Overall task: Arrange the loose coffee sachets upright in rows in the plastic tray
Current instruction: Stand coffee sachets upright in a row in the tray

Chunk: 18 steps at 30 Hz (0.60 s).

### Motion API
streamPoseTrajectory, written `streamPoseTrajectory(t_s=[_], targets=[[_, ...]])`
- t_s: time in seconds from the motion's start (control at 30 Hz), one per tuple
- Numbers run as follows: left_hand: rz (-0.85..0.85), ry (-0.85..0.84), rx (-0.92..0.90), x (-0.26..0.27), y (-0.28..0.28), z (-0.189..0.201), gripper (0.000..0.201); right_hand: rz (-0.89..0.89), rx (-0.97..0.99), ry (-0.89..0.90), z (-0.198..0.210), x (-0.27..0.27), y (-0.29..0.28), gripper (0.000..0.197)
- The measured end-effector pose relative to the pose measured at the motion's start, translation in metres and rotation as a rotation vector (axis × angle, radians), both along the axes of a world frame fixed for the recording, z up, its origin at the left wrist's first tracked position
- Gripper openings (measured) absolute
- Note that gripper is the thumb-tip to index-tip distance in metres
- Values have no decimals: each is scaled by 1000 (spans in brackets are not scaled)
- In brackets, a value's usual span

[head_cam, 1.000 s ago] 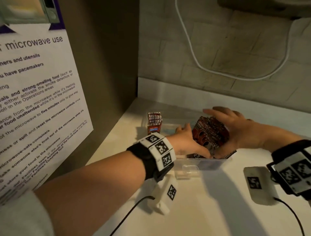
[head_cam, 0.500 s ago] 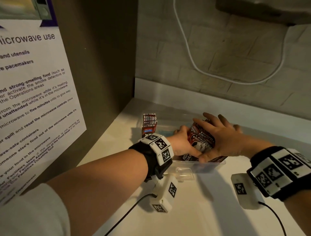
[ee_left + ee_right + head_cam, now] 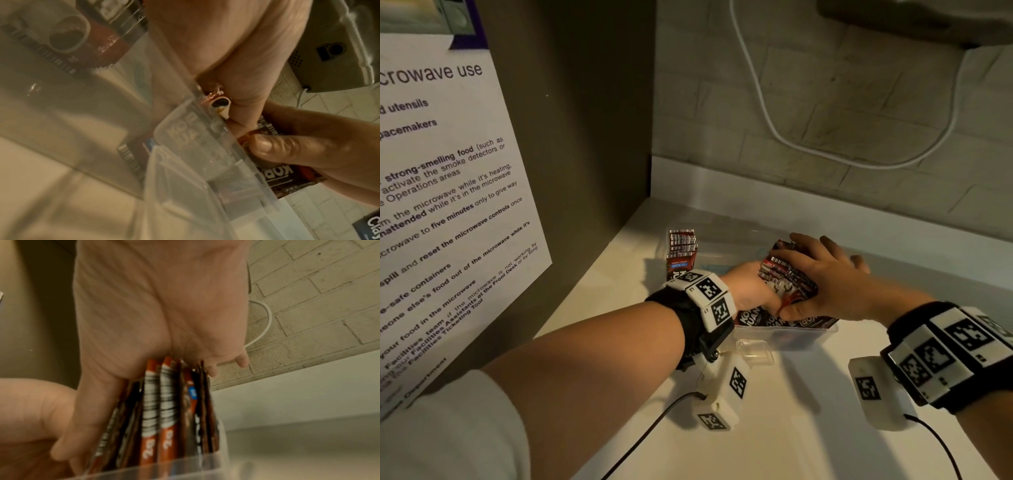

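Coffee sachets [image 3: 787, 279] upright in the plastic tray [image 3: 804, 337], gripped between left hand [image 3: 748, 289] and right hand [image 3: 832, 281].

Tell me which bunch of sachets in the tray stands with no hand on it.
The small bunch at the tray's far left corner; both hands hold the bigger bunch.

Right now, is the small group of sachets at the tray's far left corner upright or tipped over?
Upright. The small group of sachets stands on edge in the plastic tray, untouched; both hands work a separate bundle to its right.
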State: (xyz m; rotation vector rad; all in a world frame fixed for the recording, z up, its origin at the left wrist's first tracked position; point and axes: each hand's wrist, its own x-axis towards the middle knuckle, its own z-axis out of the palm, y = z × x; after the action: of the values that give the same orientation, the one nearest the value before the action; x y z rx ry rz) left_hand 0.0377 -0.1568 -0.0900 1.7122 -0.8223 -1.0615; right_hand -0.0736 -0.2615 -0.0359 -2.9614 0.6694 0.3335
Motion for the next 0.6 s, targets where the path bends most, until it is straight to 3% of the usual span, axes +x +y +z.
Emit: streamPoseTrajectory(t_s=[0.13,0.3,0.6], targets=[[136,1,20,5,-2,-4,43,-5,-6,-24,-5,-3,-2,91],[75,69,17,2,-1,-3,37,5,-9,-74,-9,-4,-1,88],[134,73,28,6,-2,-3,36,-21,16,-74,-9,-5,-1,76]])
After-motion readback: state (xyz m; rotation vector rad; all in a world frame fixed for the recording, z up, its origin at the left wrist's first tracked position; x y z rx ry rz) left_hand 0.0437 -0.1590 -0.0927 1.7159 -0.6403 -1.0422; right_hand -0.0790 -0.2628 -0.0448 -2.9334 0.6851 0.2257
